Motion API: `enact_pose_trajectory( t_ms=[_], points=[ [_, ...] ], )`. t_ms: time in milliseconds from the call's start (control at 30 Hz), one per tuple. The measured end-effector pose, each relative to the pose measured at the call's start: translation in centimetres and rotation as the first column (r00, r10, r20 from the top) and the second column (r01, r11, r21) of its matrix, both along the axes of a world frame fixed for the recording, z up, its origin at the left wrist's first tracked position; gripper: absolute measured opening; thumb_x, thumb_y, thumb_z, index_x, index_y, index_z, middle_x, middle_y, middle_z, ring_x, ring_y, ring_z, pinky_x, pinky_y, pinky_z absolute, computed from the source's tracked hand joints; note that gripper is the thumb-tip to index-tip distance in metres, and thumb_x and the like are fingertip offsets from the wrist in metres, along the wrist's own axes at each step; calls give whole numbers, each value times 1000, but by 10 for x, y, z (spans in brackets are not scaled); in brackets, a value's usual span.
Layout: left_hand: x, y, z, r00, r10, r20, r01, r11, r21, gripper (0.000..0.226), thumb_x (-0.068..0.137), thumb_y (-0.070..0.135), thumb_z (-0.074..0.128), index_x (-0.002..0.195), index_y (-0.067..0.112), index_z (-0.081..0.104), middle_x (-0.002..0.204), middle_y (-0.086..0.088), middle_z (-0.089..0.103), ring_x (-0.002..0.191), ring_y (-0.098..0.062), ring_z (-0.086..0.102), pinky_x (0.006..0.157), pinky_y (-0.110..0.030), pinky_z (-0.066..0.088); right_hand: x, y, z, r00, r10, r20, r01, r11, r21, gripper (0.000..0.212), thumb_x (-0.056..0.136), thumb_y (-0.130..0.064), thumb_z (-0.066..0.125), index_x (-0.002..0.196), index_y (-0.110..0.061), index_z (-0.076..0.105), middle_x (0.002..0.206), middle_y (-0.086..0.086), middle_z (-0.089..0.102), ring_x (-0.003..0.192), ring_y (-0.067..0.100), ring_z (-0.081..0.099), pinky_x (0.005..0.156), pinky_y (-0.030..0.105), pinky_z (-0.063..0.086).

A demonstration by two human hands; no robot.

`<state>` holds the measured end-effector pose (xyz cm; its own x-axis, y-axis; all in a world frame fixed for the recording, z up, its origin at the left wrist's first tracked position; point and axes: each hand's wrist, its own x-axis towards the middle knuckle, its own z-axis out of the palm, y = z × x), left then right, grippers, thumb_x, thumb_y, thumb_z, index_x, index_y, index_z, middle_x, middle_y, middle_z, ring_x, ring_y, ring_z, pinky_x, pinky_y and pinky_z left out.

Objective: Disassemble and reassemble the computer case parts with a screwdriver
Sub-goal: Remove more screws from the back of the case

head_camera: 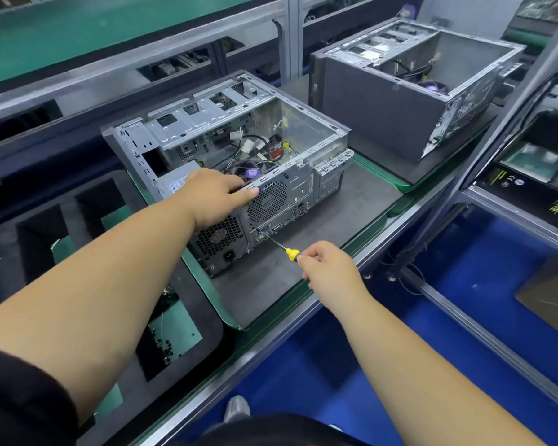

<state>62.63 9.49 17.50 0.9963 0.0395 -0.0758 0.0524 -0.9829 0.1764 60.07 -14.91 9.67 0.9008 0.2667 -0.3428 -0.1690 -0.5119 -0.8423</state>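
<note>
- Head view, middle of the frame: we see an open computer case (236,162) lying on its side on a dark mat (303,268), its back panel turned toward the lower right.
- Our left hand (213,197) rests on the case's top rear edge, thumb stretched along the metal rim above the round fan grille (267,201); the other fingers curl over the edge into the case.
- Our right hand (329,265), lower centre, pinches the yellow handle of a screwdriver (281,247), fingers clamped on it.
- Its dark shaft slants up-left, the tip touching the back panel near the ports below the grille.
- Upper right: a second open case (409,88) sits on its own mat, well apart.
</note>
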Motion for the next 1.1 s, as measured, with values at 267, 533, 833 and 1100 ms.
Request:
enact_pose_trajectory(
  t_ms=[267,533,833,1100],
  points=[
    [0,0,-3,999,6,35,-7,1000,6,51,99,58,33,69,19,44,65,-8,50,72,-25,45,67,-35,24,-2,11,1,1000,-5,4,5,1000,-26,12,96,-34,54,88,-28,60,85,0,69,85,27,67,73,43,57],
    [0,-4,-1,999,7,47,-7,1000,-1,51,100,54,36,71,14,46,66,-10,51,74,-28,48,67,-36,32,-1,17,1,983,18,-184,-11,999,41,44,107,-32,34,79,-19,65,71,3,66,64,19,47,67,33,41],
    [0,-1,-3,999,7,39,-6,999,-48,53,100,55,37,74,10,50,69,-10,54,73,-28,49,69,-38,41,-4,17,-15,990,-43,-137,54,995,82,30,93,-44,62,80,-18,58,73,-1,60,64,16,47,60,30,40],
    [1,0,-4,999,16,38,-14,999,-44,55,99,57,37,77,9,53,72,-12,58,75,-28,52,70,-39,43,0,28,-17,946,-48,-321,85,991,100,48,101,-49,43,77,-18,70,57,-4,58,55,16,44,62,32,39]
  ],
)
